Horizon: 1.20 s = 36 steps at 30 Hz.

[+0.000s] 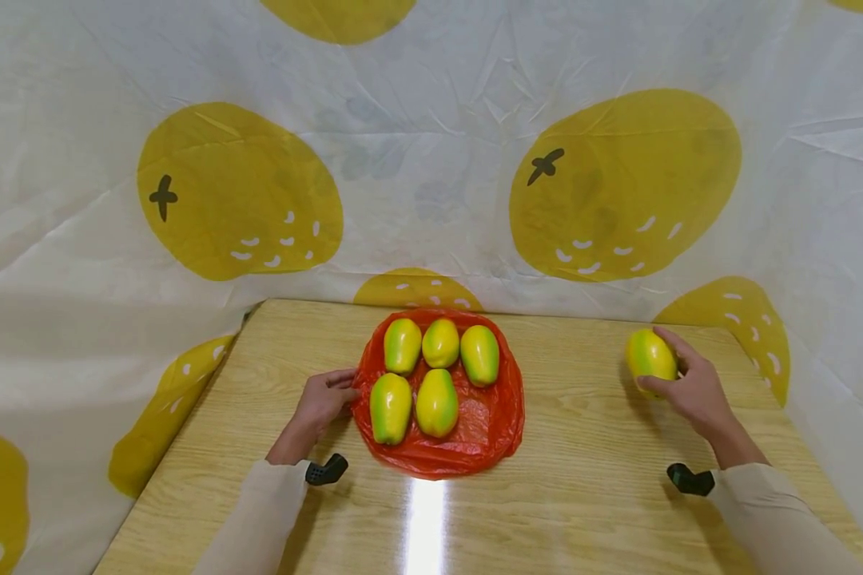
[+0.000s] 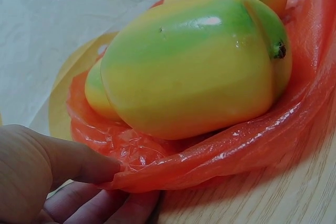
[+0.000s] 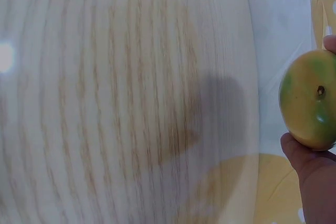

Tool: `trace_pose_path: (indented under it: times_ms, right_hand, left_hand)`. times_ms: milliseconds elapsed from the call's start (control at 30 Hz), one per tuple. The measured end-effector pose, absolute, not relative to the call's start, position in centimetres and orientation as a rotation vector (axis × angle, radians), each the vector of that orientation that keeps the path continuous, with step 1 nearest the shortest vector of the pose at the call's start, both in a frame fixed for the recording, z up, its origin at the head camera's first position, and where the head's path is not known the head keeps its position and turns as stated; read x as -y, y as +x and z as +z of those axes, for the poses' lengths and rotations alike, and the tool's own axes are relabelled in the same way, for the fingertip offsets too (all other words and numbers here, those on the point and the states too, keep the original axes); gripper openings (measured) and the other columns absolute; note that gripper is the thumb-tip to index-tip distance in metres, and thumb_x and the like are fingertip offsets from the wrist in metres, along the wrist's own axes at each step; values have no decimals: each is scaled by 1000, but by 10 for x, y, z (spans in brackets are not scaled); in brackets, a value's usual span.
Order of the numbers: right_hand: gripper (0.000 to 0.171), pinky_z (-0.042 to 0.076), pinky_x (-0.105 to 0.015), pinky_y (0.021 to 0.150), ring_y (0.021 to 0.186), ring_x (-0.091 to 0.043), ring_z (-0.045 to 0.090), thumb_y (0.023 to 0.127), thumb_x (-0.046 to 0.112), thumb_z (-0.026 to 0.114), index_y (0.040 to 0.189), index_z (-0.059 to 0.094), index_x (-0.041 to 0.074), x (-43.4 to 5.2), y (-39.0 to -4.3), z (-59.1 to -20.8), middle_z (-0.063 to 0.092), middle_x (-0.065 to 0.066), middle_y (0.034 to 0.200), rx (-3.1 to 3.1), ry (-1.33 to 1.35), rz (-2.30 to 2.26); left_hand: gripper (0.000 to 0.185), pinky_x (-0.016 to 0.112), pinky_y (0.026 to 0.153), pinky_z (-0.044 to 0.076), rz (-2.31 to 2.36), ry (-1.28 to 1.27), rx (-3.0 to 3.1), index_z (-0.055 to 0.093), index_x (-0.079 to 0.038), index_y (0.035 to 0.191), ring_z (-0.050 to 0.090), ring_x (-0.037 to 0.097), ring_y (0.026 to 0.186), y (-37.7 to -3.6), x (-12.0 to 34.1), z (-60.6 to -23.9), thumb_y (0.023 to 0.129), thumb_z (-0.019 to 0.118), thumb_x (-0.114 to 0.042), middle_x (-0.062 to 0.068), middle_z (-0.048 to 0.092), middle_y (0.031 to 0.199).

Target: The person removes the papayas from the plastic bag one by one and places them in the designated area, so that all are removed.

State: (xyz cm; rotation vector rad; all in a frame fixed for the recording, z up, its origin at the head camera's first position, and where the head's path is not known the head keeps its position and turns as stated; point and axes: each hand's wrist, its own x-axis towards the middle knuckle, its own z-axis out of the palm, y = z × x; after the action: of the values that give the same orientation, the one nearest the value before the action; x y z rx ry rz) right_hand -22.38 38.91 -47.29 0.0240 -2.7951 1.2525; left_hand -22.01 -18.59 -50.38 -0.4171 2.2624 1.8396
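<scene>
On the table lies a red plastic bag (image 1: 475,415), its edge rolled into a round rim. Several yellow-green papayas (image 1: 391,409) rest inside it, three along the back and two in front at left and middle. My left hand (image 1: 324,399) pinches the bag's left rim; in the left wrist view the thumb (image 2: 79,163) lies on top and the fingers go under the plastic. Over at the right, my right hand (image 1: 697,391) grips another papaya (image 1: 650,355) between thumb and fingers. The right wrist view shows that papaya (image 3: 310,100) end-on, partly cut off by the frame.
The wooden table (image 1: 575,447) reaches back to a white cloth (image 1: 431,200) printed with large yellow fruit, which hangs behind and at both sides. Each wrist carries a small black device (image 1: 327,469). A bright reflection lies on the table in front of the bag.
</scene>
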Motion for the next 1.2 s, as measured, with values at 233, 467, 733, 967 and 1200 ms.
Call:
trace_pose_path:
  times_ms: [233, 467, 733, 967, 1200]
  right_hand:
    - [91, 46, -16, 67, 111, -38, 51, 94, 19, 77, 166, 23, 12, -399, -227, -475, 40, -40, 151, 2814, 2, 1226]
    - [90, 46, -14, 68, 109, -31, 51, 95, 20, 76, 166, 22, 12, -404, -230, -477, 40, -39, 152, 2828, -19, 1223]
    - [92, 44, -11, 68, 113, -34, 50, 95, 23, 76, 167, 20, 15, -413, -233, -484, 36, -40, 156, 2836, -50, 1233]
    - [92, 42, -8, 68, 117, -42, 46, 95, 23, 76, 167, 19, 15, -416, -235, -485, 33, -41, 158, 2832, -60, 1261]
    - [91, 40, -9, 69, 118, -45, 45, 95, 20, 75, 167, 19, 12, -419, -236, -484, 32, -42, 158, 2832, -84, 1258]
  left_hand:
    - [46, 30, 83, 65, 1858, -409, -2255, 60, -3, 144, 73, 17, 103, -221, 185, -504, 99, 64, 0, 25, 65, 140]
    - [45, 32, 83, 65, 1864, -424, -2245, 61, -2, 144, 74, 17, 102, -219, 186, -503, 98, 64, 0, 24, 66, 140]
    - [46, 36, 86, 65, 1860, -420, -2247, 60, -2, 144, 75, 21, 106, -218, 187, -504, 98, 65, -1, 25, 65, 141]
    - [45, 33, 84, 66, 1857, -432, -2251, 61, -3, 143, 75, 19, 103, -218, 186, -505, 98, 66, -1, 24, 66, 139]
    - [45, 34, 86, 65, 1852, -433, -2258, 61, -4, 144, 74, 21, 106, -219, 187, -506, 99, 63, 1, 24, 66, 140]
